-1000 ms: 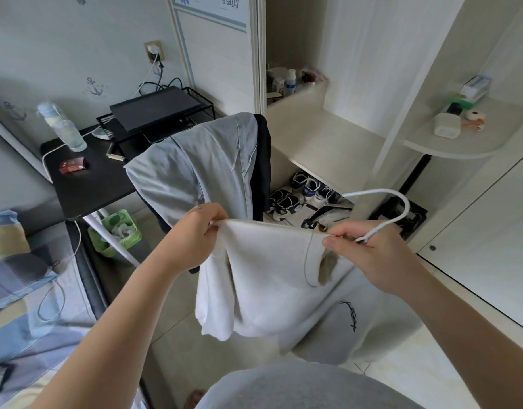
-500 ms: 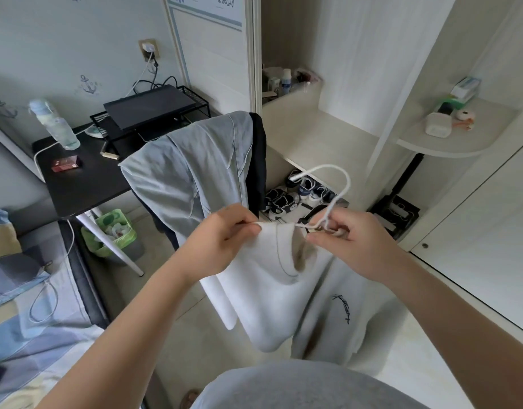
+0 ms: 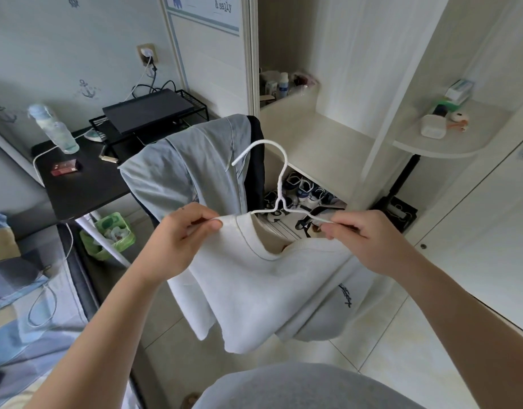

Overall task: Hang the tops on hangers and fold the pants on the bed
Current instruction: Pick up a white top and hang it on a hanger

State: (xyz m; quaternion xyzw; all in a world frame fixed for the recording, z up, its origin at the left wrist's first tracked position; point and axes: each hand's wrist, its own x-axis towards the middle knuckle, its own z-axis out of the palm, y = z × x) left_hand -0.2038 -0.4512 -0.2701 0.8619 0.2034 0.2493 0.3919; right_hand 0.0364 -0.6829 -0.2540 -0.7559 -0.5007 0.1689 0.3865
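Observation:
A white top (image 3: 254, 284) with a small dark logo hangs in front of me above the floor. A white wire hanger (image 3: 279, 184) stands upright at its collar, hook up. One hanger arm goes into the left shoulder of the top. My left hand (image 3: 180, 231) pinches that shoulder over the hanger end. The other hanger arm is bare, and my right hand (image 3: 357, 231) pinches it above the sagging right side of the collar. A light grey garment (image 3: 183, 172) and a dark one are draped over a chair back behind.
A black desk (image 3: 86, 187) with a bottle, a red box and a wire rack stands at left, a green bin (image 3: 112, 234) under it. The bed (image 3: 24, 305) lies at lower left. An open wardrobe (image 3: 328, 143) with shoes below is ahead.
The hanger has swung from lying sideways to upright with its hook up. My hands have drawn apart and the collar now spreads between them. The top hangs a little lower and wider.

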